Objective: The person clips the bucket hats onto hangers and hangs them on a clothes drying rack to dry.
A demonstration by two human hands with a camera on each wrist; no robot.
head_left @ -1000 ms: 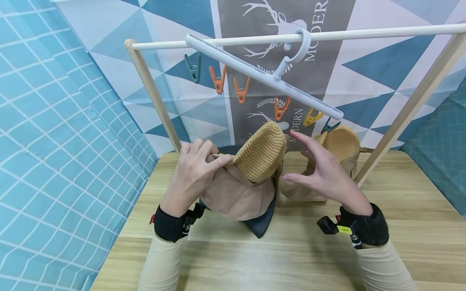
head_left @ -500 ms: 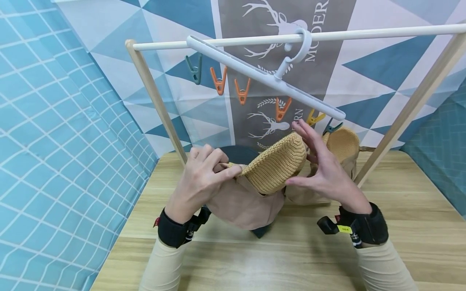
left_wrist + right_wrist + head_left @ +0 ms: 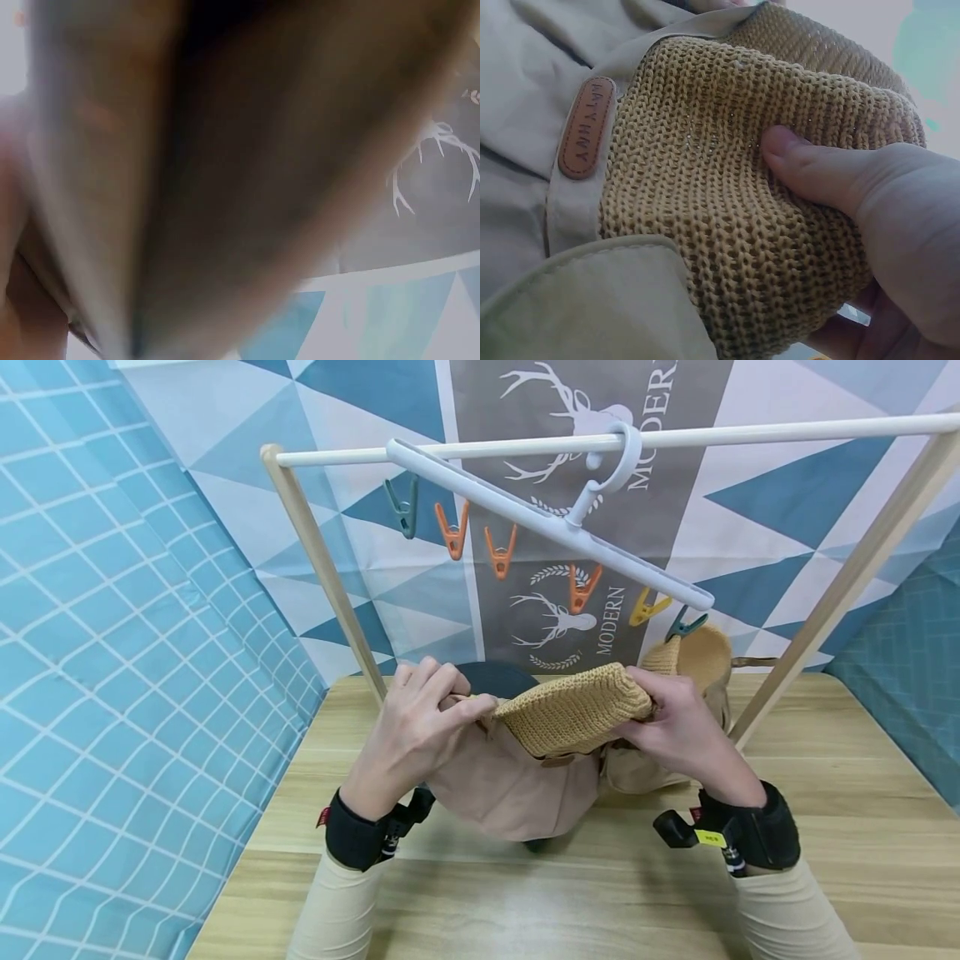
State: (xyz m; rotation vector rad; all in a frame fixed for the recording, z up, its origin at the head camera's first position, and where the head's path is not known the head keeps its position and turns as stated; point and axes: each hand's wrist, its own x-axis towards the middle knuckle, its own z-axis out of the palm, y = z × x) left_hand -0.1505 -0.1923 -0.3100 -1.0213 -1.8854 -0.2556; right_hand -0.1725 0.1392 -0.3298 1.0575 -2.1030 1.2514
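A sun hat with a knitted straw-coloured crown point(image 3: 577, 714) and a beige cloth brim point(image 3: 517, 802) is held above the table between both hands. My left hand point(image 3: 412, 727) pinches the edge of the brim at its left side. My right hand point(image 3: 690, 727) grips the crown's end; in the right wrist view its thumb point(image 3: 810, 165) presses into the knit, the other fingers mostly hidden behind. A brown leather tag point(image 3: 587, 127) sits on the band where crown meets brim. Blurred beige cloth point(image 3: 247, 165) covers much of the left wrist view.
A second similar hat point(image 3: 705, 660) is behind my right hand, below a teal clip point(image 3: 686, 622). A dark item point(image 3: 495, 678) lies behind the held hat. Above, a pale hanger point(image 3: 525, 510) hangs on a rack's white bar point(image 3: 765, 437), with several coloured clips below.
My right hand has gone from spread fingers beside the crown to gripping it. The hat has shifted right and its crown has tipped lower. My left hand has moved slightly right, still pinching the brim.
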